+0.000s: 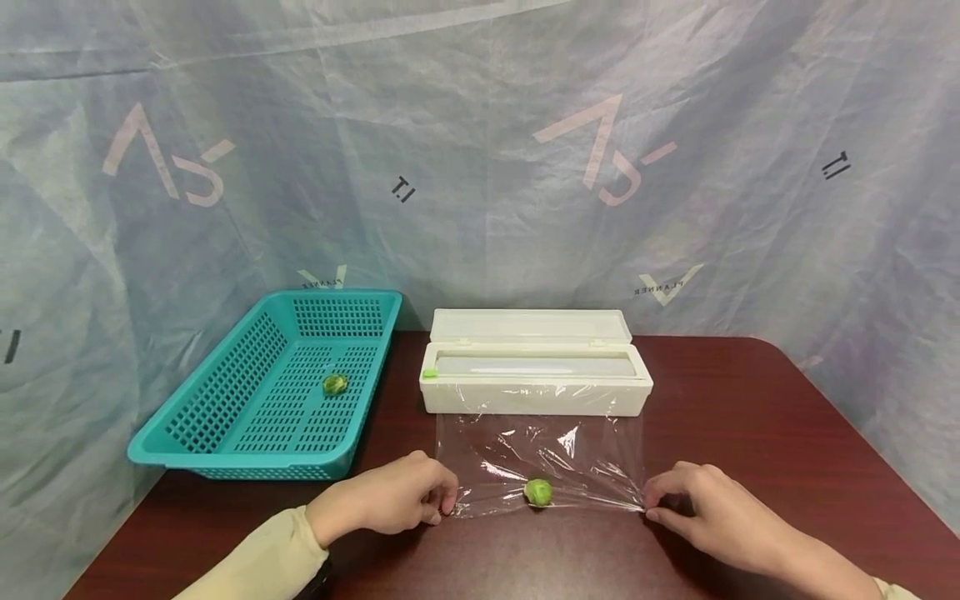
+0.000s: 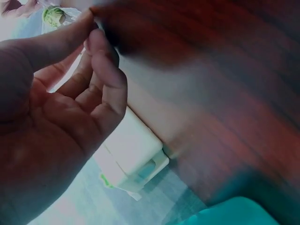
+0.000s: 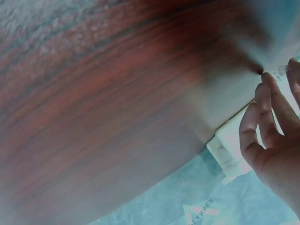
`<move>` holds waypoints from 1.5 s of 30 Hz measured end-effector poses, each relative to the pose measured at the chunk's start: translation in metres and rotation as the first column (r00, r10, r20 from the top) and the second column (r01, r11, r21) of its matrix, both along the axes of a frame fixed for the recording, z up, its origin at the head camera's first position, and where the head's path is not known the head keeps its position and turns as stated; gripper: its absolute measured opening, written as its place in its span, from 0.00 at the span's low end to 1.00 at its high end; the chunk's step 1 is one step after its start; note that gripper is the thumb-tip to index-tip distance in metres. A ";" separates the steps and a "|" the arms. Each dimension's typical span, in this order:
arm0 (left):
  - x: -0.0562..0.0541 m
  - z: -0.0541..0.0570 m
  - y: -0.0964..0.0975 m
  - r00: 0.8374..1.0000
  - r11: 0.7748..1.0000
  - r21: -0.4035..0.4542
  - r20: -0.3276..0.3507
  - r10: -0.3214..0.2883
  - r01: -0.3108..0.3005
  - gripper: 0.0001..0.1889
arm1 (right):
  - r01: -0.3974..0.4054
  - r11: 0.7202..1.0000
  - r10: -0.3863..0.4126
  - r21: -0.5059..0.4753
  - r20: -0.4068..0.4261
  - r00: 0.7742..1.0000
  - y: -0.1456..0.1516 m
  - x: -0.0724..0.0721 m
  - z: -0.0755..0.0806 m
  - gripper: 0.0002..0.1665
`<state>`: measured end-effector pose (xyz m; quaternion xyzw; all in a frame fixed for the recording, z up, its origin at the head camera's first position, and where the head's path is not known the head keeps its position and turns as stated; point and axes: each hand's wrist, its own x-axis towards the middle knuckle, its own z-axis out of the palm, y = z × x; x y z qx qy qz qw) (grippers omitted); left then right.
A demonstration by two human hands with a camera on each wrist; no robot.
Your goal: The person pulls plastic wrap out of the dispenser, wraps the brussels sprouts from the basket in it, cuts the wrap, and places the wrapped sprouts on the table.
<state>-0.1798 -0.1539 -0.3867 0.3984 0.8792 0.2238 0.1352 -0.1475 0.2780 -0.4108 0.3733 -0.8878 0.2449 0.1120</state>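
Observation:
A sheet of clear cling film (image 1: pixel 487 437) stretches forward from a white cling film dispenser box (image 1: pixel 536 402), whose lid stands raised. My left hand (image 1: pixel 401 493) pinches the film's near left corner. At the near right corner, my right hand (image 1: pixel 712 512) pinches the film between thumb and fingers, pulling creases into it. A green Brussels sprout (image 1: pixel 537 492) lies between the hands at the film's near edge; in the left wrist view the sprout (image 2: pixel 54 17) shows beyond the thumb. The right wrist view catches a crumpled bit of film (image 3: pixel 277 71) at the right fingertips.
A teal plastic basket (image 1: pixel 258 460) stands at the left, with another Brussels sprout (image 1: pixel 335 384) on its slotted floor. A green slider (image 1: pixel 430 373) sits on the box's left end. Behind the dark red-brown table (image 1: pixel 750 425) hangs a grey printed sheet (image 1: pixel 480 167).

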 end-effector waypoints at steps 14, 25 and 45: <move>0.000 -0.005 -0.002 0.999 0.999 0.021 -0.032 0.045 -0.044 0.15 | -0.033 0.997 0.033 -0.071 0.002 0.999 0.004 -0.005 0.001 0.19; 0.002 -0.003 0.003 0.998 0.996 -0.091 -0.065 0.006 -0.012 0.17 | -0.081 0.991 0.088 -0.103 0.060 0.994 0.005 -0.008 0.000 0.17; 0.007 0.005 0.000 0.988 0.992 -0.122 -0.153 0.022 -0.041 0.14 | -0.037 0.997 0.037 -0.061 -0.013 0.999 0.005 -0.009 0.002 0.20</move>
